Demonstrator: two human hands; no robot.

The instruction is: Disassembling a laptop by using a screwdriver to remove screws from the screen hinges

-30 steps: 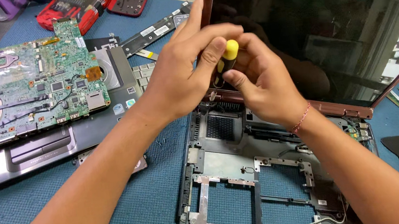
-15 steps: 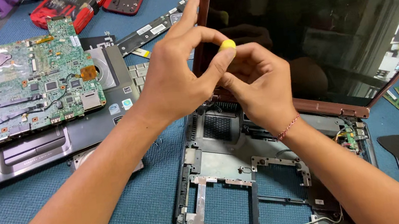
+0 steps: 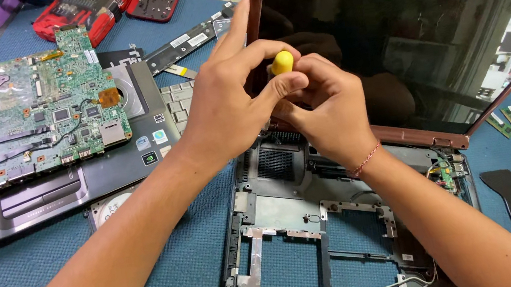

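Yellow-capped screwdriver [image 3: 282,62] pinched between fingers [image 3: 274,88]

Both the left hand [image 3: 225,111] and right hand [image 3: 328,117] grip a yellow-capped screwdriver [image 3: 282,63] over the gutted laptop base [image 3: 292,224].

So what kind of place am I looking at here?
Most likely an electronics repair bench: a stripped laptop base, a bare green circuit board, and a red tool case on a blue mat.
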